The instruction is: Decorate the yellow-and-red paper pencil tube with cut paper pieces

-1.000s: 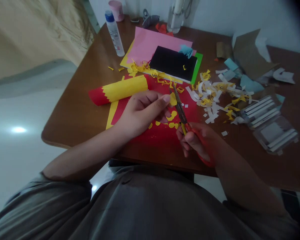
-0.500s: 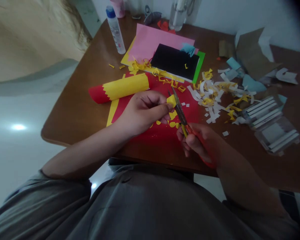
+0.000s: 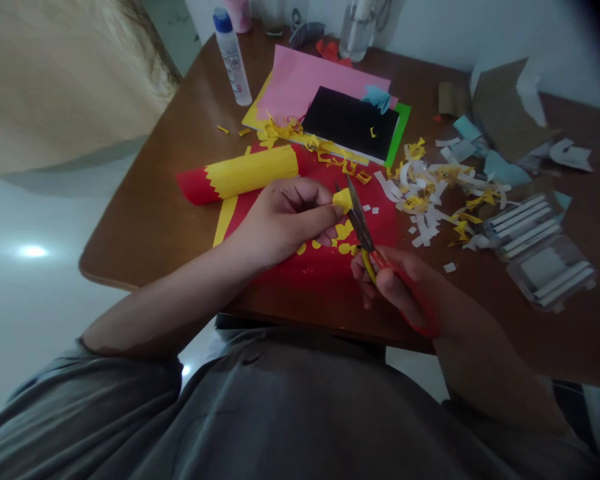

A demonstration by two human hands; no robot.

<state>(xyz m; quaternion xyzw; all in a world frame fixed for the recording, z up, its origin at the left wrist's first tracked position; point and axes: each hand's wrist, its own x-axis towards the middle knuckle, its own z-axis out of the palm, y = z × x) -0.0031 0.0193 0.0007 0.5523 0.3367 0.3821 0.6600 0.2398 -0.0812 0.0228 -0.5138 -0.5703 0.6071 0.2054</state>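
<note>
Between the thumb and fingers of my left hand (image 3: 293, 220) is a small piece of yellow paper (image 3: 342, 199). My right hand (image 3: 395, 280) is closed around the handles of a pair of scissors (image 3: 361, 230) with red and yellow grips. The scissor blades are slightly apart, at the right edge of the yellow paper. Below both hands lies a red sheet of paper (image 3: 290, 273) with several yellow cut-out discs (image 3: 345, 249) on it, some hidden by my left hand. Behind my left hand a red and yellow paper tube (image 3: 253, 175) lies on its side.
A glue bottle (image 3: 234, 63) stands at the back left. Pink paper (image 3: 325, 77) and a black sheet (image 3: 350, 123) lie at the back. White and yellow paper scraps (image 3: 430, 187) are heaped to the right, beside an open clear case (image 3: 550, 260) of white sticks.
The scissor handles have spread a little and the blades have opened slightly around the yellow paper's edge. My left hand keeps its pinch, almost still.
</note>
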